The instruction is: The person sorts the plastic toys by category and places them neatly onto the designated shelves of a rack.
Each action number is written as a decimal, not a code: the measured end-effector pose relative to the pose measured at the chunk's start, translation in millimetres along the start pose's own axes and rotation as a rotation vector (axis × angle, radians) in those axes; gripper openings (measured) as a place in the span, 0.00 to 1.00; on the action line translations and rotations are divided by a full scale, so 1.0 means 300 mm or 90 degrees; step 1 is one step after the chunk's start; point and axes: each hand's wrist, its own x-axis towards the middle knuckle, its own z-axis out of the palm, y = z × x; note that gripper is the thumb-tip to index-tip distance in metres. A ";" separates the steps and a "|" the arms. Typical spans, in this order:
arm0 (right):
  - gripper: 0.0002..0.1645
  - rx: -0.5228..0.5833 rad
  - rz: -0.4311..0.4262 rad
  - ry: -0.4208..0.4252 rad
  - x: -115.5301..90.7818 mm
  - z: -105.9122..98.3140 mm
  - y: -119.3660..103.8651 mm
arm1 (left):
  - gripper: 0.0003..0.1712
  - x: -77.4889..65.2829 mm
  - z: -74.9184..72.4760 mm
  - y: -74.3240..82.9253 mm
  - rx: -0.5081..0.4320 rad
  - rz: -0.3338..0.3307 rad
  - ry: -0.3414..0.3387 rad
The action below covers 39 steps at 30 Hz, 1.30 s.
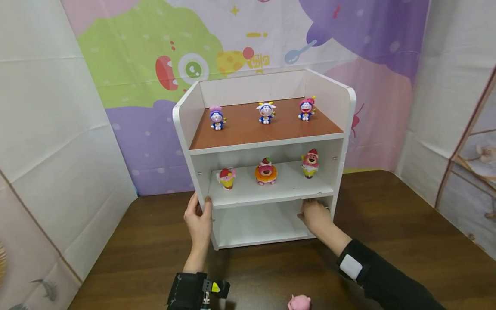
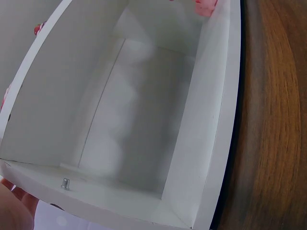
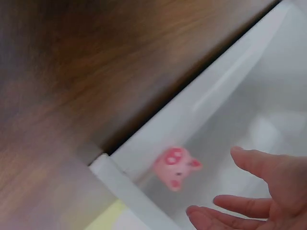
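Note:
A white shelf unit (image 1: 271,201) stands on the table. My left hand (image 1: 199,221) grips its left side panel, thumb at the front edge and fingers on the outer face. In the left wrist view only part of that left hand (image 2: 14,208) shows, at the lower left. My right hand (image 1: 317,217) reaches into the right end of the lowest compartment. In the right wrist view the right hand (image 3: 259,191) has its fingers spread and apart from a pink pig figurine (image 3: 173,167), which sits in the compartment's corner. The pig (image 2: 206,6) also shows at the compartment's far end in the left wrist view.
Three blue-and-white cat figurines (image 1: 265,113) stand on the brown top shelf. Three pink bear figurines (image 1: 265,172) stand on the middle shelf. Another pink figurine (image 1: 299,302) lies on the dark wooden table (image 1: 155,245) near the front. Cloth backdrops enclose the back and sides.

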 end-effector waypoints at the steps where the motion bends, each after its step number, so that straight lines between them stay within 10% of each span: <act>1: 0.14 0.005 -0.011 0.011 -0.007 -0.011 -0.005 | 0.18 0.000 0.000 0.000 0.000 0.000 0.000; 18: 0.08 0.203 0.043 0.104 -0.144 -0.209 0.035 | 0.18 -0.002 -0.003 0.006 -0.005 -0.003 0.006; 31: 0.16 0.210 0.155 0.115 -0.140 -0.229 0.127 | 0.18 -0.001 -0.001 -0.002 -0.008 0.001 0.002; 39: 0.28 0.298 0.105 0.150 -0.096 -0.171 0.163 | 0.18 0.002 0.002 -0.001 -0.008 0.007 0.003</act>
